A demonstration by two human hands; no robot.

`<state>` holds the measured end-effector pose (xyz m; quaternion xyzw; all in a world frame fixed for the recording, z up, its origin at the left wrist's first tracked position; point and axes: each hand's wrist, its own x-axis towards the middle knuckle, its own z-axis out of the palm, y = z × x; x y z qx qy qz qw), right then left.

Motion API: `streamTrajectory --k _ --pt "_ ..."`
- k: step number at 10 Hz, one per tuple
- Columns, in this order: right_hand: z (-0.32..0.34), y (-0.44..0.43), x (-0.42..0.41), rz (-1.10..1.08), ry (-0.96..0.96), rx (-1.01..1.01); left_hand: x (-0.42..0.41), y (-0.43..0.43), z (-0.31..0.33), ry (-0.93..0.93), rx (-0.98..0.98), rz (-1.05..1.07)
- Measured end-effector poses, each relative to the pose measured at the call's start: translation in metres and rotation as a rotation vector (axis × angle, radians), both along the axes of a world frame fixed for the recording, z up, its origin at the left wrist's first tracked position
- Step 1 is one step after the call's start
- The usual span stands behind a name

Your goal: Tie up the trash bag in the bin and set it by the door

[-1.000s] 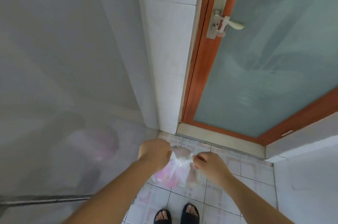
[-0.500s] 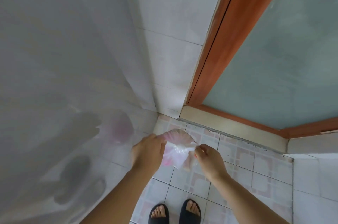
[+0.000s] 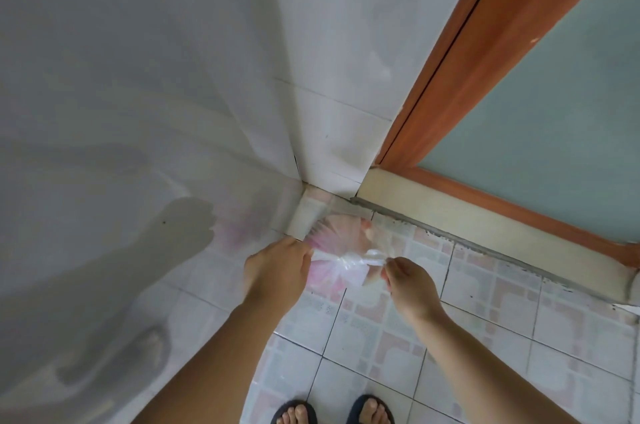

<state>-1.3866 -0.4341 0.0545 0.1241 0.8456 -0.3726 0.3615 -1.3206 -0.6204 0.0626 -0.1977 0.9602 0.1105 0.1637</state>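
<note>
Trash bag (image 3: pixel 334 252): thin, translucent plastic, pink-tinted with clear-white gathers. Held in the air between the two hands, above the floor tiles (image 3: pixel 491 316), in the corner where the wall meets the door threshold (image 3: pixel 450 212). Mouth drawn into a narrow twisted neck running crosswise between the hands; one fan of plastic spreads upward in the picture toward the corner, and another part of the bag shows below the neck. Contents cannot be told.

Left hand (image 3: pixel 277 269): fingers curled closed, pinching the left end of the gathered neck; back of hand faces the camera. Forearm runs down to the lower edge of the picture.

Right hand (image 3: pixel 407 280): fingers bunched together, pinching the right strand of the neck at its fingertips. Forearm runs to the lower right corner.

Door (image 3: pixel 554 88): frosted pale green panel in an orange-brown wooden frame, upper right. Bag lies near its lower left corner, not touching it.

Wall (image 3: pixel 332 53): white tiled, glossy; the left face carries a blurred grey reflection of the arms and a pink smear of the bag.

Feet (image 3: pixel 332 411): two, in dark open sandals, at the lower edge, on the patterned tiles.
</note>
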Motion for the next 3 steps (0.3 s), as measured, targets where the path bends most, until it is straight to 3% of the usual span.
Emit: streamTrajectory --k 1,2,3 --pt "-0.016 0.002 -0.005 -0.08 0.003 -0.061 0.005 -0.006 -0.023 -0.026 0.031 0.184" --pt "-0.016 0.005 -0.006 -0.129 -0.074 -0.128 0.013 -0.01 -0.03 -0.058 0.287 0.402" --pt "-0.001 0.012 -0.003 -0.177 -0.104 -0.15 0.023 -0.007 -0.016 -0.051 0.499 0.435"
